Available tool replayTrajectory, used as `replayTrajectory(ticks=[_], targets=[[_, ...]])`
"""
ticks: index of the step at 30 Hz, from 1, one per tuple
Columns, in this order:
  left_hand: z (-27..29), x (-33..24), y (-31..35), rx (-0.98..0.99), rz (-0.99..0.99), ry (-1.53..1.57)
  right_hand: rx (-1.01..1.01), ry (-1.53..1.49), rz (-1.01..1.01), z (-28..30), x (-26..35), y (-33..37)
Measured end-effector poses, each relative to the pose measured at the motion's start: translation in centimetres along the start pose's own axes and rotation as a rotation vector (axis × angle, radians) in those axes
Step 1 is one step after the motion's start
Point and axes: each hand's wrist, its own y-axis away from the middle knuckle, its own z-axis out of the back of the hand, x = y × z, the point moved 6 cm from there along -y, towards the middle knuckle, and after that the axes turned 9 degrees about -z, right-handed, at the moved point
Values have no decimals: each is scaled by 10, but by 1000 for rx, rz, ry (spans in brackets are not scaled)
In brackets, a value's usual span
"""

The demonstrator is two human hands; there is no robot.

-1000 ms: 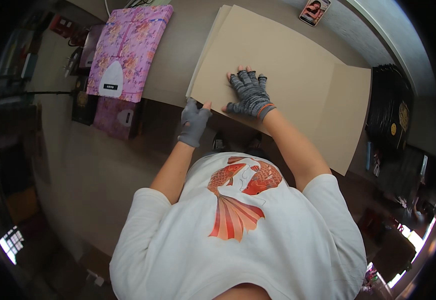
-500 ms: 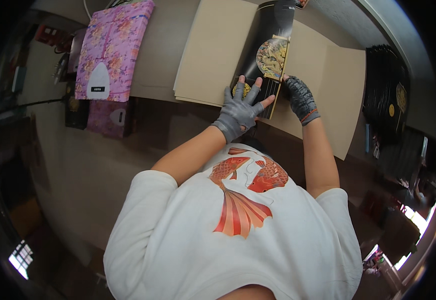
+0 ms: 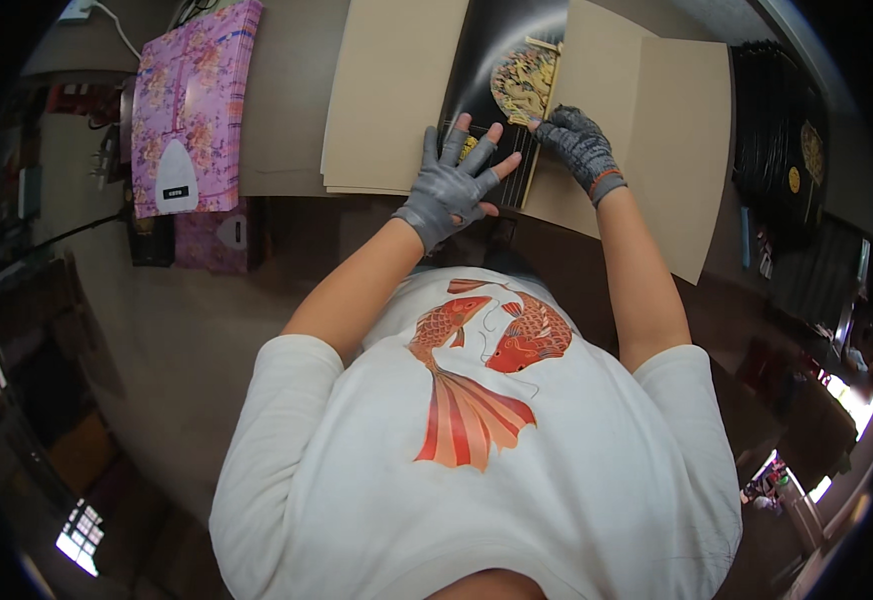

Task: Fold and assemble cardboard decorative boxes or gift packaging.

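— While the left hand (image 3: 444,195) rests on the black printed panel (image 3: 477,60), what is the right hand (image 3: 579,155) doing?

— Fingers gathered at the panel's gold-trimmed right edge; whether they pinch it cannot be told. Left fingers spread wide, fanned over the panel's near end.

— Position of the panel?

— On top of the tan cardboard (image 3: 397,100), about midway across, bare tan showing to either side. Gold dragon roundel (image 3: 527,82) faces up. Folded flap or separate sheet: not resolvable.

— Progress, then?

— Judged partial. Done: panel lies over the cardboard, printed face uppermost. Outstanding, probably: the gold edge, since both hands attend to this panel. The cardboard's creased right portion lies tan side up, not covered.

— Other stock?

— Left of the cardboard, a purple floral stack (image 3: 197,90); right of it, a black printed stack (image 3: 772,140). Neither is touched. Whether either counts as finished work: cannot tell.
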Motion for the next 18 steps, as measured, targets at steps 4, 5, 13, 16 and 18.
replayTrajectory(ticks=[4,5,13,16,18], targets=[[-9,-1,3,60,-50,-77,-59,131,84,-2,-5,14],[-10,0,2,58,-37,-71,-56,132,80,-4,-4,14],[-11,-8,-3,67,1,-41,-113,253,87,-8,5,8],[-11,-19,-2,37,-26,-17,-102,310,93,-11,4,7],[-13,-23,-1,23,-17,-32,-106,296,85,-11,3,8]])
